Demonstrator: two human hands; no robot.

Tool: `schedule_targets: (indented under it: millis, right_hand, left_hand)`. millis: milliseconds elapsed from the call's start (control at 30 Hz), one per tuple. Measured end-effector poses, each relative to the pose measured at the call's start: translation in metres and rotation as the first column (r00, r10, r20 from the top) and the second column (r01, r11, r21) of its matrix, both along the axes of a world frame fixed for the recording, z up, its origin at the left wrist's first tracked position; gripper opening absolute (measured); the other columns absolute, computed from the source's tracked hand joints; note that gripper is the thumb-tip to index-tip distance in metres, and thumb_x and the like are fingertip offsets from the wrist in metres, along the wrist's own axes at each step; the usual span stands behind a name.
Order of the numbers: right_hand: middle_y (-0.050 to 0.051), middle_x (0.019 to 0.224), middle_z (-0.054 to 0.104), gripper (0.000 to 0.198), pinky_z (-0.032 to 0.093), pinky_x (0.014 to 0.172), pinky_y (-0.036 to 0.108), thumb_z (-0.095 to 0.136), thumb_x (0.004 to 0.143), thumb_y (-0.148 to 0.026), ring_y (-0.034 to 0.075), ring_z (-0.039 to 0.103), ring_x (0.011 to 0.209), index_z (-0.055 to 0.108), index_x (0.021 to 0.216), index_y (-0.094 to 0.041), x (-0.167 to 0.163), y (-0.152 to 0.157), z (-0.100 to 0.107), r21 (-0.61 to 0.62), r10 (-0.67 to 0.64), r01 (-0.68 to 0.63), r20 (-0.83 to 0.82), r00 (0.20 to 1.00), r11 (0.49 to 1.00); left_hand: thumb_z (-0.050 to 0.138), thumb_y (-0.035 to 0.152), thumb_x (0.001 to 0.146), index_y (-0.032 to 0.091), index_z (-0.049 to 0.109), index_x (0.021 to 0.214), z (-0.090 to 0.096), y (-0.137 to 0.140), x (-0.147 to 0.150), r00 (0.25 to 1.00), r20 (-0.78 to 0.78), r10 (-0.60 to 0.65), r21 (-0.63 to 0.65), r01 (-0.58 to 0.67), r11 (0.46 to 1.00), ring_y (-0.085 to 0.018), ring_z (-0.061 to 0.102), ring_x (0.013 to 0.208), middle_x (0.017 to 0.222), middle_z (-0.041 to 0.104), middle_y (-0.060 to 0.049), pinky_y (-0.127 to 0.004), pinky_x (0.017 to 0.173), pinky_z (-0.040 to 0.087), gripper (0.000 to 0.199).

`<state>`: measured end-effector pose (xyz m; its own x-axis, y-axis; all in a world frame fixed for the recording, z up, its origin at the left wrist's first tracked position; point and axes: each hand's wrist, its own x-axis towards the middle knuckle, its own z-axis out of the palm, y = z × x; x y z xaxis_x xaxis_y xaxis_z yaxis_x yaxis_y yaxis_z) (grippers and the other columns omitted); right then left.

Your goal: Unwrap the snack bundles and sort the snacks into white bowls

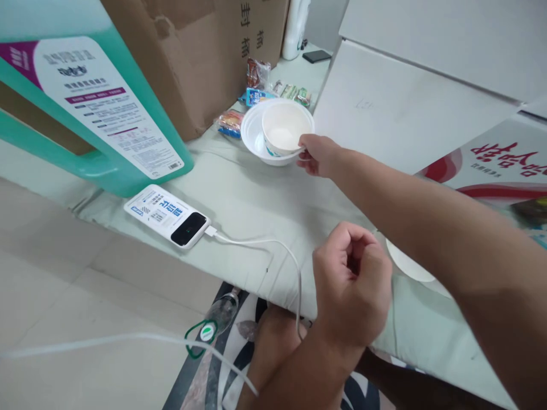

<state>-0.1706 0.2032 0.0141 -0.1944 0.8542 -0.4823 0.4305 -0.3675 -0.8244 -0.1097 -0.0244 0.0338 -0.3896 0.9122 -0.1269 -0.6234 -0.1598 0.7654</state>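
My right hand (316,155) reaches forward across the cloth and pinches the right-hand rims of a white bowl (253,135) and a smaller white paper bowl (287,130) sitting inside it. The inner bowl looks bare inside and has a bit of blue print low on its side. Nearer to me, my left hand (352,279) is curled into a loose fist above the table's front edge. A dark hollow shows between its fingers and thumb, with nothing visible in it.
A white power bank (164,215) with a plugged-in white cable (260,242) lies left of my hands. Behind stand a large green jug (141,119) and a cardboard box (200,62). Small snack packets (258,95) surround the bowls. White boxes (397,91) fill the right.
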Motion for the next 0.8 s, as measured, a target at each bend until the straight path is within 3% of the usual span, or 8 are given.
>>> schedule_targets:
  millis: [200, 300, 367, 433, 533, 600, 667, 800]
  right_hand:
    - [0.005, 0.074, 0.064, 0.019, 0.048, 0.057, 0.028, 0.061, 0.088, -0.038, 0.019, 0.068, 0.072, 0.052, 0.081, -0.022, 0.077, -0.012, 0.013, -0.023, 0.047, -0.045, 0.139, 0.989, 0.999]
    - [0.009, 0.091, 0.069, 0.029, 0.051, 0.064, 0.033, 0.061, 0.088, -0.052, 0.022, 0.067, 0.081, 0.053, 0.086, -0.024, 0.103, -0.014, 0.025, 0.235, -0.003, -0.086, 0.357, 0.934, 0.968]
    - [0.008, 0.096, 0.068, 0.024, 0.051, 0.071, 0.035, 0.059, 0.089, -0.048, 0.023, 0.065, 0.086, 0.055, 0.091, -0.025, 0.108, -0.019, 0.035, 0.463, -0.043, -0.212, 0.482, 0.875, 0.861]
    - [0.007, 0.1, 0.068, 0.017, 0.051, 0.08, 0.038, 0.055, 0.089, -0.039, 0.024, 0.063, 0.093, 0.056, 0.099, -0.026, 0.098, -0.026, 0.046, 0.582, 0.01, -0.383, 0.541, 0.841, 0.718]
    - [0.008, 0.109, 0.067, 0.024, 0.049, 0.092, 0.042, 0.052, 0.089, -0.031, 0.026, 0.061, 0.104, 0.057, 0.111, -0.024, 0.06, -0.036, 0.056, 0.606, 0.174, -0.606, 0.618, 0.767, 0.515]
    - [0.009, 0.119, 0.065, 0.028, 0.048, 0.095, 0.043, 0.052, 0.09, -0.031, 0.027, 0.059, 0.111, 0.055, 0.117, -0.024, 0.024, -0.036, 0.06, 0.583, 0.258, -0.696, 0.659, 0.707, 0.419]
    - [0.009, 0.127, 0.062, 0.032, 0.048, 0.096, 0.042, 0.053, 0.092, -0.035, 0.027, 0.058, 0.114, 0.053, 0.122, -0.025, -0.012, -0.028, 0.061, 0.547, 0.309, -0.724, 0.664, 0.681, 0.42]
    - [0.011, 0.134, 0.058, 0.044, 0.046, 0.101, 0.038, 0.053, 0.094, -0.043, 0.023, 0.057, 0.114, 0.049, 0.132, -0.021, -0.071, 0.007, 0.062, 0.502, 0.315, -0.675, 0.623, 0.716, 0.542]
  left_hand:
    - [0.06, 0.023, 0.077, 0.021, 0.05, 0.069, -0.001, 0.002, 0.001, 0.996, 0.067, 0.053, -0.046, -0.05, 0.998, -0.007, 0.029, 0.049, 0.052, 0.035, 0.008, -0.022, 0.046, 0.025, 0.013]
    - [0.056, 0.023, 0.083, 0.02, 0.05, 0.072, -0.003, 0.004, 0.007, 0.975, 0.16, 0.154, -0.082, -0.142, 0.986, -0.009, 0.033, 0.053, 0.056, 0.036, 0.006, -0.022, 0.051, 0.029, 0.013]
    - [0.052, 0.024, 0.085, 0.021, 0.049, 0.074, -0.004, 0.006, 0.008, 0.93, 0.227, 0.289, -0.117, -0.268, 0.956, -0.01, 0.041, 0.06, 0.063, 0.041, 0.004, -0.022, 0.058, 0.036, 0.012]
    - [0.051, 0.024, 0.085, 0.021, 0.051, 0.079, -0.005, 0.009, 0.006, 0.865, 0.275, 0.42, -0.162, -0.388, 0.907, -0.012, 0.049, 0.072, 0.074, 0.047, 0.002, -0.023, 0.066, 0.041, 0.007]
    - [0.051, 0.027, 0.085, 0.022, 0.052, 0.085, -0.005, 0.012, 0.002, 0.808, 0.319, 0.495, -0.224, -0.443, 0.868, -0.013, 0.053, 0.083, 0.087, 0.05, 0.0, -0.025, 0.07, 0.043, 0.005]
    - [0.051, 0.028, 0.084, 0.022, 0.051, 0.085, -0.005, 0.013, 0.0, 0.798, 0.338, 0.5, -0.259, -0.432, 0.864, -0.014, 0.052, 0.085, 0.089, 0.048, 0.0, -0.026, 0.071, 0.043, 0.006]
    - [0.052, 0.029, 0.084, 0.022, 0.051, 0.085, -0.006, 0.014, 0.0, 0.795, 0.354, 0.493, -0.285, -0.41, 0.866, -0.015, 0.051, 0.085, 0.09, 0.048, 0.0, -0.026, 0.072, 0.042, 0.007]
    - [0.053, 0.031, 0.084, 0.023, 0.052, 0.086, -0.008, 0.014, -0.002, 0.787, 0.391, 0.477, -0.34, -0.358, 0.87, -0.016, 0.05, 0.088, 0.092, 0.049, -0.001, -0.028, 0.077, 0.042, 0.009]
